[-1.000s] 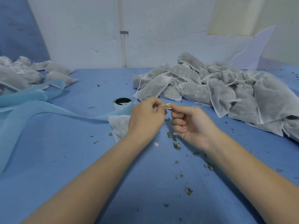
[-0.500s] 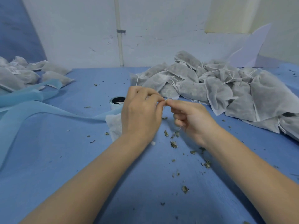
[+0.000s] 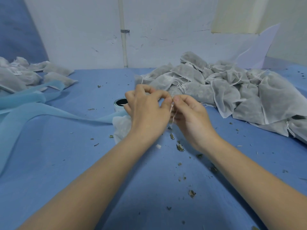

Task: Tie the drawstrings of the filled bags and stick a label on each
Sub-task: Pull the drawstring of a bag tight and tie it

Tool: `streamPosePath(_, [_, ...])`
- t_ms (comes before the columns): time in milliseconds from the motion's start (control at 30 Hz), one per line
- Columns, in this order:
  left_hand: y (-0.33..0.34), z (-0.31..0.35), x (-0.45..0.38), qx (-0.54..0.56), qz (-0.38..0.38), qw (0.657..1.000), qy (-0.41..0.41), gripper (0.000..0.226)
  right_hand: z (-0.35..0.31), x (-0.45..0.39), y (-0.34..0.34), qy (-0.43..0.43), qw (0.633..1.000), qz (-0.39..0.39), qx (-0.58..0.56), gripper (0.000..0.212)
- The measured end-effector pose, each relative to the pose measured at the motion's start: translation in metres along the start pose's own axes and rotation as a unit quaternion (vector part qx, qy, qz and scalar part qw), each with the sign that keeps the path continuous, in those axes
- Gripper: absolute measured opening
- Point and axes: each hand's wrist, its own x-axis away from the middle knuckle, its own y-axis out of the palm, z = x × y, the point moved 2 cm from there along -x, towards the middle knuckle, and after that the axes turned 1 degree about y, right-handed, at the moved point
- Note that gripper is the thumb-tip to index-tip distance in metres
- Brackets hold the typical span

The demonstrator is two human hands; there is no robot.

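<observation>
My left hand (image 3: 147, 112) and my right hand (image 3: 191, 115) meet fingertip to fingertip above the blue table (image 3: 66, 171). Both pinch a thin white drawstring (image 3: 172, 112) that hangs down between them. The white mesh bag (image 3: 121, 127) it belongs to lies under my left hand, mostly hidden. A roll of labels (image 3: 119, 104) stands just behind my left hand, and its pale blue backing strip (image 3: 49, 112) trails off to the left.
A big heap of filled grey mesh bags (image 3: 232, 93) with loose strings covers the right back of the table. A smaller group of bags (image 3: 25, 75), some labelled, lies at the far left. Dried herb crumbs (image 3: 180, 147) are scattered in front of me.
Both hands have stayed together on the drawstring. The fingers have shifted and the string now hangs visibly between the two hands.
</observation>
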Motion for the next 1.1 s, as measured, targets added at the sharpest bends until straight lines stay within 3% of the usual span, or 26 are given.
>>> streamPosePath(167, [-0.001, 0.002, 0.001, 0.023, -0.007, 0.999, -0.035, 0.01, -0.002, 0.001, -0.007, -0.027, 0.991, 0.051, 0.117, 0.017])
streamPosePath(500, [-0.01, 0.001, -0.005, 0.023, 0.099, 0.994, -0.049, 0.012, -0.004, -0.003, -0.002, -0.086, 0.984, 0.057, 0.146, 0.011])
streamPosePath(667, [-0.014, 0.0, -0.009, 0.018, 0.11, 0.993, -0.032, 0.014, -0.008, -0.003, 0.001, -0.1, 0.984, 0.06, 0.138, 0.01])
streamPosePath(767, [-0.015, 0.001, -0.01, 0.022, 0.051, 0.998, -0.023, 0.011, -0.008, -0.002, -0.002, -0.08, 0.985, 0.095, 0.124, 0.008])
streamPosePath(867, [-0.013, -0.002, -0.011, 0.052, -0.045, 0.997, -0.047, 0.004, -0.006, -0.004, -0.011, -0.05, 0.979, 0.186, 0.062, 0.007])
streamPosePath(900, [-0.012, -0.004, -0.012, 0.086, -0.072, 0.991, -0.071, 0.014, -0.006, -0.004, -0.014, -0.034, 0.974, 0.221, 0.041, 0.008])
streamPosePath(1000, [-0.008, -0.006, -0.008, 0.274, -0.159, 0.93, -0.188, 0.052, -0.003, -0.007, -0.022, 0.027, 0.949, 0.314, -0.027, 0.021])
streamPosePath(1100, [0.003, -0.008, 0.0, 0.363, -0.233, 0.87, -0.238, 0.061, 0.0, -0.008, -0.028, 0.067, 0.924, 0.366, -0.086, 0.023])
